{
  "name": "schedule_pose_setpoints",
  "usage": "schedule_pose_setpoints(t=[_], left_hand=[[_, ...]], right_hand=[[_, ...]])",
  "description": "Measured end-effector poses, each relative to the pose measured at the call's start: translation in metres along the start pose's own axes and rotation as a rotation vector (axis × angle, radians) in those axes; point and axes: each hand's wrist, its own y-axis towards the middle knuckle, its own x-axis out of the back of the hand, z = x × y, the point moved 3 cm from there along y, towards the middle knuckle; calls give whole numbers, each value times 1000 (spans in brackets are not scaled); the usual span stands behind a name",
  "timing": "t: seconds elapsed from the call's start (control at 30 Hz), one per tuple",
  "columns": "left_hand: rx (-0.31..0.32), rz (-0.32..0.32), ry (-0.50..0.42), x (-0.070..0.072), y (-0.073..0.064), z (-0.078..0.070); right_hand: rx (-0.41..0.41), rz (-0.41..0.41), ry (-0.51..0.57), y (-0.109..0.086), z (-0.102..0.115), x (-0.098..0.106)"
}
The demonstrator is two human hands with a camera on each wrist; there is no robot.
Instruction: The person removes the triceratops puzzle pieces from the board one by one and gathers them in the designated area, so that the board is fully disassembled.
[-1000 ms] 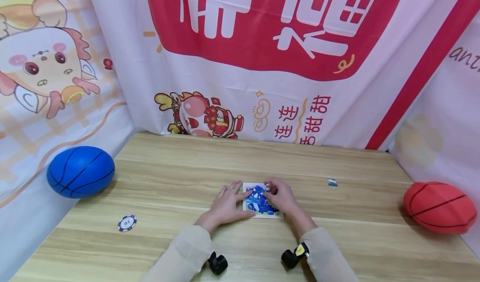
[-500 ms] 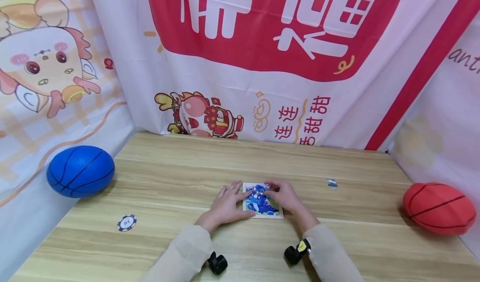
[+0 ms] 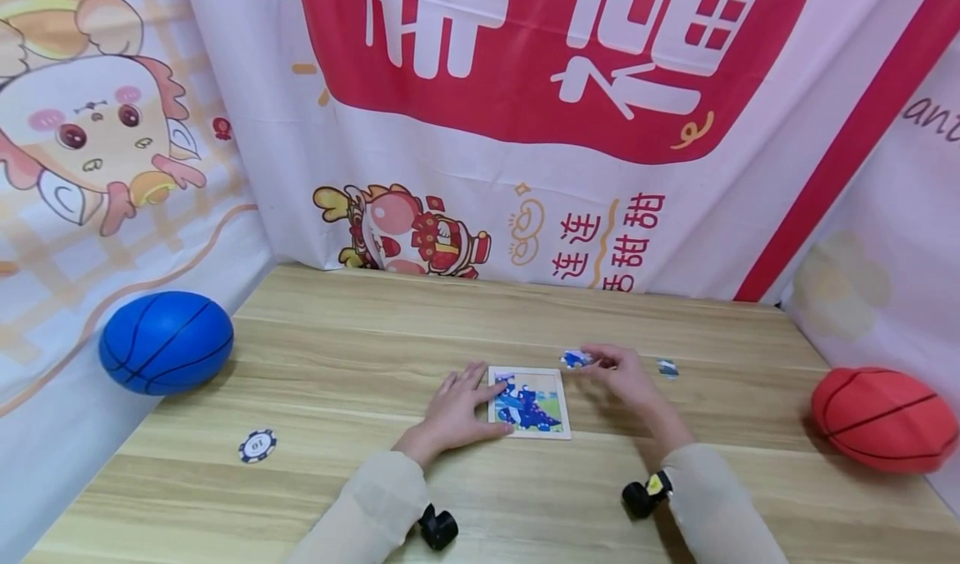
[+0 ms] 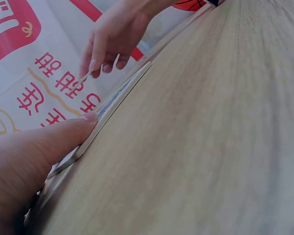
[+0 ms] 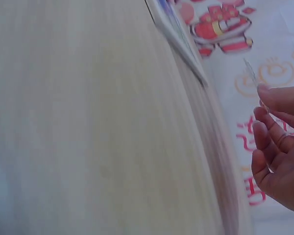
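Observation:
A small square jigsaw puzzle (image 3: 529, 410) in a white frame, its blue picture partly filled in, lies on the table. Its upper right part shows a bare pale area. My left hand (image 3: 459, 410) rests spread at the frame's left side, with the thumb (image 4: 81, 128) on the frame's near edge. Thumb and fingers of my right hand (image 3: 626, 376) pinch a blue and white puzzle piece (image 3: 576, 359), held above the table beyond the frame's upper right corner. In the right wrist view the piece (image 5: 252, 73) appears edge-on.
Another puzzle piece (image 3: 667, 368) lies to the right of my right hand. A poker chip (image 3: 257, 446) is at the left. A blue ball (image 3: 167, 343) and a red ball (image 3: 885, 420) sit at the table's sides. Printed cloth (image 3: 450, 156) hangs behind.
My right hand has lifted a puzzle piece from the frame's upper part and moved it right and away, baring the area there. My left hand has stayed in place.

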Motion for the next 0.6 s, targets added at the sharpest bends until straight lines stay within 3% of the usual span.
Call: schedule_pose_setpoints(t=[0.13, 0.27, 0.33, 0.43, 0.5, 0.6], left_hand=[[1, 4, -8, 1, 0, 0], [6, 4, -11, 1, 0, 2], [7, 2, -8, 1, 0, 2], [8, 6, -7, 2, 1, 2], [8, 11, -6, 1, 0, 1], [10, 17, -9, 1, 1, 0]], right_hand=[[-54, -23, 25, -2, -14, 18], [-152, -47, 172, -4, -29, 32], [-170, -55, 270, -5, -36, 37], [-165, -66, 320, -6, -45, 44], [-142, -70, 312, -5, -50, 49], [-70, -95, 179, -3, -56, 58]])
